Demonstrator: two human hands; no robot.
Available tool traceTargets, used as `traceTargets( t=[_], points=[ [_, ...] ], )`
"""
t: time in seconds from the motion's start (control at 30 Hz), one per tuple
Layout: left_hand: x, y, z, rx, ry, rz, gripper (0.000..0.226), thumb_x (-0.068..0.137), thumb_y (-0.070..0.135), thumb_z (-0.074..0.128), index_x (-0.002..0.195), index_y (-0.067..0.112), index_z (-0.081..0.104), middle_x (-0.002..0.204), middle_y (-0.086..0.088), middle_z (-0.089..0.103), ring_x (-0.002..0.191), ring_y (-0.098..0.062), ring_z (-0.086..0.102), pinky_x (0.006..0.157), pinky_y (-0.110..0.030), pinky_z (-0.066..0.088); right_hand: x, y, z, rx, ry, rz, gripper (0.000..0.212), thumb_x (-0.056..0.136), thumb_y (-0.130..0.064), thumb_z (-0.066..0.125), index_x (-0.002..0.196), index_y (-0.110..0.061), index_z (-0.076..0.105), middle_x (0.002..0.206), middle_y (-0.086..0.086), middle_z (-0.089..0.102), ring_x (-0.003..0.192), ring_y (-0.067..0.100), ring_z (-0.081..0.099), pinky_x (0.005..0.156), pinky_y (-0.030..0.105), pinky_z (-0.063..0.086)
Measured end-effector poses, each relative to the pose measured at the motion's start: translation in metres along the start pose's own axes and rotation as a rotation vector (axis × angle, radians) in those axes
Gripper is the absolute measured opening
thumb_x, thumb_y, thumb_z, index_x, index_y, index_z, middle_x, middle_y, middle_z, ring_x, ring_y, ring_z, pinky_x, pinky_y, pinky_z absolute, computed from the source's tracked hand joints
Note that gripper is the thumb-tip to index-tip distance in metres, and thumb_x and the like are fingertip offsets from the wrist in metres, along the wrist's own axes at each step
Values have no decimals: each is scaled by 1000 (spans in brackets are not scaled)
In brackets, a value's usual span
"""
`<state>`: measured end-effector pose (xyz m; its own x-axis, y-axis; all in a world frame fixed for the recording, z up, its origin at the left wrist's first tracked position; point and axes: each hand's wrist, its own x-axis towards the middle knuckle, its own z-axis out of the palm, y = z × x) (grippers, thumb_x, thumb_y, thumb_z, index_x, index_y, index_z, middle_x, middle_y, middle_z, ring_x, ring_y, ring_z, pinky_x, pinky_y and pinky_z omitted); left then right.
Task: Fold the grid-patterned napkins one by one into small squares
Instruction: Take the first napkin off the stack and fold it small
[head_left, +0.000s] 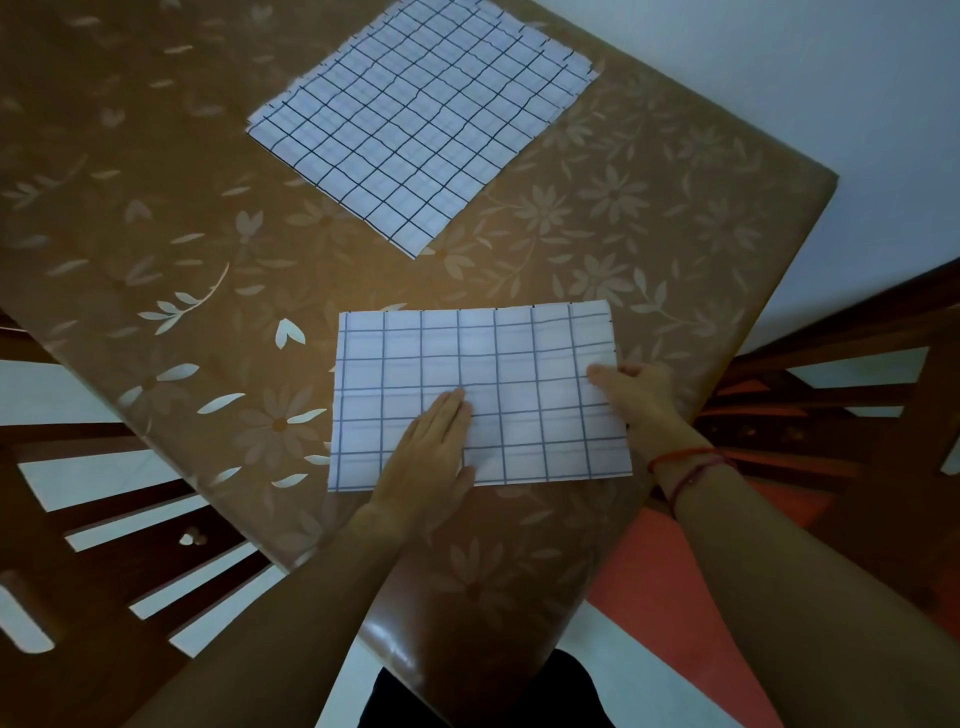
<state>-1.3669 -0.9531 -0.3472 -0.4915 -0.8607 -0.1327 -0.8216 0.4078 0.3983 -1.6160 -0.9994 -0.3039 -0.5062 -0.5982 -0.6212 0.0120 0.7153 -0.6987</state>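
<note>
A white napkin with a dark grid (519, 364), folded into a wide rectangle, lies near the table's front corner. My left hand (434, 447) rests flat on its lower middle, fingers together, pressing it down. My right hand (631, 392) grips the napkin's right edge with thumb and fingers. Farther back sits a stack of unfolded grid-patterned napkins (421, 114), lying flat and turned diagonally.
The table (182, 234) wears a brown cloth with pale flowers under a glossy cover. Dark wooden chairs stand at the left (104, 545) and the right (857, 395), the right one with a red seat. The table's corner points toward me.
</note>
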Motion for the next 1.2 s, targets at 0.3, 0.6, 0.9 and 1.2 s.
traceTargets(
  t=[0.3,0.6,0.9,1.2],
  points=[
    [-5,9,-7,-7,4,37,85,81,33,69,149,5,27,156,-11,25,144,-25,22,114,-43,29,-24,27,10,337,33,176,13,85,-8,66,97,-9,62,105,14,66,88,26,62,81,43,55],
    [-35,-13,-5,88,51,-46,58,87,7,59,142,1,40,147,-22,38,136,-37,37,106,-50,39,-80,61,6,363,-428,332,10,84,2,62,93,5,60,93,22,63,78,30,66,61,36,58],
    [-67,-30,-17,-53,4,0,67,82,46,58,133,3,54,141,-20,48,129,-38,46,104,-52,37,-92,76,-16,-216,-249,-403,21,80,3,68,101,-3,65,93,7,70,89,20,69,70,18,55],
    [-105,-42,-14,-230,-67,12,72,76,15,77,140,6,44,150,-4,29,141,-23,22,115,-43,17,-73,83,-13,-608,-265,-596,18,82,-33,62,99,-39,61,115,-4,62,108,20,57,93,41,50]
  ],
)
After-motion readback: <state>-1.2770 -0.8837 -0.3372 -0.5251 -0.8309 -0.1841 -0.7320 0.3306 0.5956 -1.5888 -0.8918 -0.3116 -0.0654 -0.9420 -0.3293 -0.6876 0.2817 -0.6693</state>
